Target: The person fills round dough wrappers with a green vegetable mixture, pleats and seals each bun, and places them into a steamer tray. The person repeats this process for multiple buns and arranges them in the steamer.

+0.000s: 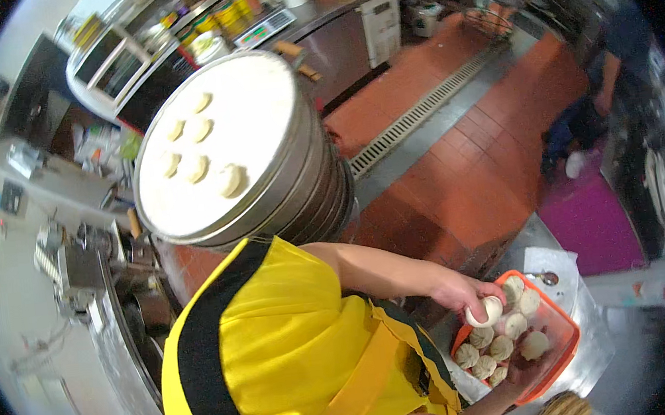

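My left hand (476, 301) holds a pale, round dough bun (484, 311) over the near left edge of an orange-rimmed plastic box (569, 329). Several pleated buns (501, 347) lie in the box. My right hand (527, 369), in shadow, reaches over the box from the bottom, and its fingers are at another bun (534, 345); whether they grip it is unclear. At upper left, a tall stack of round metal steamer trays (287, 170) has a white-lined top layer, on which several buns (196, 168) sit spaced apart.
A spoon (549, 278) lies on a white sheet (554, 264) beside the box. A digital scale (264, 29), jars and tubs stand on the back counter. A floor drain grate (419, 109) crosses the red tiles. Another person (610, 69) is at the right, near a purple surface (592, 224).
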A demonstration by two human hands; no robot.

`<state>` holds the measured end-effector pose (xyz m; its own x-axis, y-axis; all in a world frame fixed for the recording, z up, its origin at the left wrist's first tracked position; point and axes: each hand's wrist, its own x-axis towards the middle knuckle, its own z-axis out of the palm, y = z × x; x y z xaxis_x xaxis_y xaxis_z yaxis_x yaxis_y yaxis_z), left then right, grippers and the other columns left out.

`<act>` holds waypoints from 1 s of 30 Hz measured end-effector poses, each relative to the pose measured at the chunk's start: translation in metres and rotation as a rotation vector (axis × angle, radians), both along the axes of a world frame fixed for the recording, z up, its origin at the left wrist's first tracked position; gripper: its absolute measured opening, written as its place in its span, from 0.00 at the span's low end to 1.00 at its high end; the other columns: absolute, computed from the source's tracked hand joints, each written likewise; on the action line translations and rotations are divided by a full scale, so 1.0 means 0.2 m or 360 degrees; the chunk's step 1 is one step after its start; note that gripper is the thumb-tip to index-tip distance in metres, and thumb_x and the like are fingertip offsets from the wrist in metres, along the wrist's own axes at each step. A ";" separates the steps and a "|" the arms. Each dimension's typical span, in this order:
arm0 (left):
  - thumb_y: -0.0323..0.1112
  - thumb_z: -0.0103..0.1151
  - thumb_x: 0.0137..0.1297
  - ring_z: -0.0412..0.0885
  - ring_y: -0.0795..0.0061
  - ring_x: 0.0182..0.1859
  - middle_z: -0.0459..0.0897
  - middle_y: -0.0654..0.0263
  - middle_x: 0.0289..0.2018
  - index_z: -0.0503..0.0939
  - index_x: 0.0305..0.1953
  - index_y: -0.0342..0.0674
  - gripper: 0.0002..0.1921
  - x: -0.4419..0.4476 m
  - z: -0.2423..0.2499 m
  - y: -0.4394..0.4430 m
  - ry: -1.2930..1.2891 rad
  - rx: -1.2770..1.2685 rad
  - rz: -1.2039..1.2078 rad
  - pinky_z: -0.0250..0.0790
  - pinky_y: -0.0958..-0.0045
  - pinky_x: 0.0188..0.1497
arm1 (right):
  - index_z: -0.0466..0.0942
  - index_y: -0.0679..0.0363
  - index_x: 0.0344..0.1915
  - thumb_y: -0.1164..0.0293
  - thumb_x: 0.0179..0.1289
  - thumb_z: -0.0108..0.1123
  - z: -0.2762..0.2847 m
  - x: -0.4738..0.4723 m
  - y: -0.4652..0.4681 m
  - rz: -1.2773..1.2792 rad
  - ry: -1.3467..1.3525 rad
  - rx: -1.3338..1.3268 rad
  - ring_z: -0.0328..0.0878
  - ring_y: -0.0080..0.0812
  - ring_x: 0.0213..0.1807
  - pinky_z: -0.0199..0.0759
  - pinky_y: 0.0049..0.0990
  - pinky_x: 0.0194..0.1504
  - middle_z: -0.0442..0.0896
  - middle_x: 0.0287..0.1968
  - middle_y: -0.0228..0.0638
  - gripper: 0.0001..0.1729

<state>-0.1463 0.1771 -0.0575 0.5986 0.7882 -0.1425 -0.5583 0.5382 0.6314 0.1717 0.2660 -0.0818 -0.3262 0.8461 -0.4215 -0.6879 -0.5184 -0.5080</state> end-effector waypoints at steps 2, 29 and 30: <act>0.34 0.61 0.66 0.75 0.77 0.54 0.75 0.72 0.53 0.64 0.62 0.54 0.26 -0.16 0.19 -0.21 -0.0235 -0.0063 0.0129 0.73 0.69 0.51 | 0.59 0.63 0.70 0.54 0.67 0.60 0.05 -0.20 -0.01 0.0171 0.0119 -0.0100 0.67 0.44 0.66 0.69 0.40 0.65 0.67 0.67 0.46 0.39; 0.45 0.71 0.53 0.69 0.63 0.61 0.73 0.56 0.56 0.76 0.53 0.38 0.29 -0.91 0.97 -2.54 0.1689 -0.0155 0.2757 0.58 0.65 0.64 | 0.75 0.58 0.55 0.61 0.43 0.74 1.10 -3.89 -1.21 0.1770 -0.0982 0.3598 0.74 0.44 0.56 0.68 0.34 0.58 0.77 0.52 0.46 0.36; 0.39 0.74 0.50 0.70 0.67 0.58 0.73 0.59 0.55 0.78 0.53 0.40 0.28 -0.90 0.96 -2.54 0.1776 -0.0189 0.2807 0.61 0.68 0.61 | 0.75 0.59 0.55 0.62 0.44 0.73 1.07 -3.97 -1.22 0.1769 -0.1026 0.3670 0.73 0.43 0.57 0.67 0.34 0.59 0.77 0.53 0.46 0.36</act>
<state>-0.3262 -0.3303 0.1349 -0.9632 0.2529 0.0912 0.1034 0.0354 0.9940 -0.6229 0.0211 0.1322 -0.9328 -0.3239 0.1581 -0.3604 0.8441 -0.3970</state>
